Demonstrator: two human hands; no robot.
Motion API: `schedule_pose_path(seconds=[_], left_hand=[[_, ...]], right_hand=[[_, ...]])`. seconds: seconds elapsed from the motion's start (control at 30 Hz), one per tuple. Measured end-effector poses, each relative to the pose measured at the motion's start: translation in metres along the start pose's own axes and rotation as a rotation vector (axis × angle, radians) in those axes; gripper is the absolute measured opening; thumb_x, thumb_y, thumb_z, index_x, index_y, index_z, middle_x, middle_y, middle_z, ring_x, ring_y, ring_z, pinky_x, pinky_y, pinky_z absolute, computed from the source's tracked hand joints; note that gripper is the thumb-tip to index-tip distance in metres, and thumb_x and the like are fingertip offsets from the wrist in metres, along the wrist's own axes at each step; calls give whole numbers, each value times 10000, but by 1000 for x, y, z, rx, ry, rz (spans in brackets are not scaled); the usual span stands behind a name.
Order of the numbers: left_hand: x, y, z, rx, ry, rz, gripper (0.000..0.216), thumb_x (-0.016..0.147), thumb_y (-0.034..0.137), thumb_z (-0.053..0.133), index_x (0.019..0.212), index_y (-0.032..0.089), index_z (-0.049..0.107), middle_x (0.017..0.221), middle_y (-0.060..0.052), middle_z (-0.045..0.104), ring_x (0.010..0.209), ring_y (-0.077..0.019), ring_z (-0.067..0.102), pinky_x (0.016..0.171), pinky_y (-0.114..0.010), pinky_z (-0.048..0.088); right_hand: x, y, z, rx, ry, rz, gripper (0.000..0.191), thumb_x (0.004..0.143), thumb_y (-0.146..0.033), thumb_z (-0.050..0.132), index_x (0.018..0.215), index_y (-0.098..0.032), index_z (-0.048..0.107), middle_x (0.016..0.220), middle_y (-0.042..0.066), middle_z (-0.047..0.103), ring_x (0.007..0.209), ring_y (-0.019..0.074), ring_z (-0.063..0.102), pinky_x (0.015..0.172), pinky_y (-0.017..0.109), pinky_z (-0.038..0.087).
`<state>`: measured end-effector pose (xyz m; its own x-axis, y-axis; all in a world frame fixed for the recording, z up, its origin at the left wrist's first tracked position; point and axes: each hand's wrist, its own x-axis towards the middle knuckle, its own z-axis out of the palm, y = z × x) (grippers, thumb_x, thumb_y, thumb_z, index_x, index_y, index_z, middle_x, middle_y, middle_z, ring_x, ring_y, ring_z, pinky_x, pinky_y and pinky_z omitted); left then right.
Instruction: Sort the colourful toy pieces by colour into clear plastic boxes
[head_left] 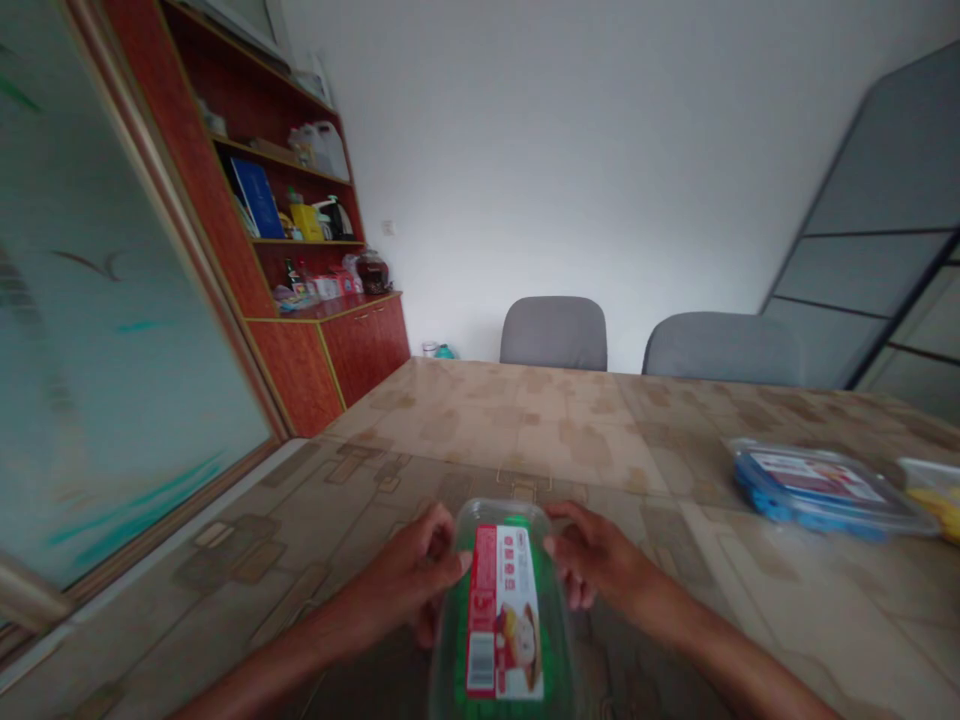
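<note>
A clear plastic box [501, 610] with green contents and a red-and-white label on its lid lies in front of me on the table [525, 430]. My left hand [409, 580] grips its left side with fingers curled round the far corner. On the opposite side, my right hand [596, 560] holds the box's edge, fingers bent against the lid.
A similar box with blue contents [821, 488] lies at the right, next to a yellow one [934, 495] at the frame edge. Two grey chairs [555, 333] stand behind the table. A red wooden shelf cabinet [300, 230] is at the left, beside a frosted glass door [97, 330].
</note>
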<state>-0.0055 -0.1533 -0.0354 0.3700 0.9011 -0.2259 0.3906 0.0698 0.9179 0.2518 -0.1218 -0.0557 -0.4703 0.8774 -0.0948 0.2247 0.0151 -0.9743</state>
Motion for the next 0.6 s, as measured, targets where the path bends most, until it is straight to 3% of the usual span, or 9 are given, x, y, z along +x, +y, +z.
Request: schedule_pose_path(seconds=[0.07,0.17,0.27,0.4,0.5,0.6], left_hand=[[-6,11,-9,191,-1,6,376,868,573,449,839,198,441,637,17,587,538,-166,596,454,-233,441],[-8,27,-20,410,209,141,332,884,504,469,830,180,520,720,-5,601,704,-175,593,607,-255,452],[-5,30,-20,254,144,211,317,899,477,459,1063,216,531,901,-10,607,807,-170,581,629,-232,446],[1,16,-7,32,44,227,449,833,499,537,1202,251,472,854,17,515,597,-97,516,442,-160,391],[3,8,5,-27,131,167,498,813,518,524,1228,260,430,821,25,439,487,-73,458,301,-130,328],[-3,7,13,-17,170,123,499,853,478,463,1295,275,351,867,2,456,515,-100,537,314,-160,416]], right_hand=[[-1,-1,2,12,-62,-84,585,805,-662,503,1094,-158,576,627,-28,529,473,90,512,440,202,415],[-6,-11,5,-3,-126,-200,520,849,-616,484,1096,-175,606,784,22,597,610,114,539,510,213,422],[-10,-22,10,-45,-147,-255,455,905,-537,449,1205,-216,567,974,53,638,796,164,587,638,261,462],[-11,-26,14,-124,-84,-257,457,931,-487,420,1259,-188,527,1147,94,615,1059,222,557,884,354,434],[-8,-23,7,-237,17,-223,470,929,-529,354,1044,-149,605,957,96,643,882,220,592,763,334,461],[-8,-22,-12,-436,66,-202,488,918,-544,321,708,-166,548,655,23,530,621,164,502,584,283,397]])
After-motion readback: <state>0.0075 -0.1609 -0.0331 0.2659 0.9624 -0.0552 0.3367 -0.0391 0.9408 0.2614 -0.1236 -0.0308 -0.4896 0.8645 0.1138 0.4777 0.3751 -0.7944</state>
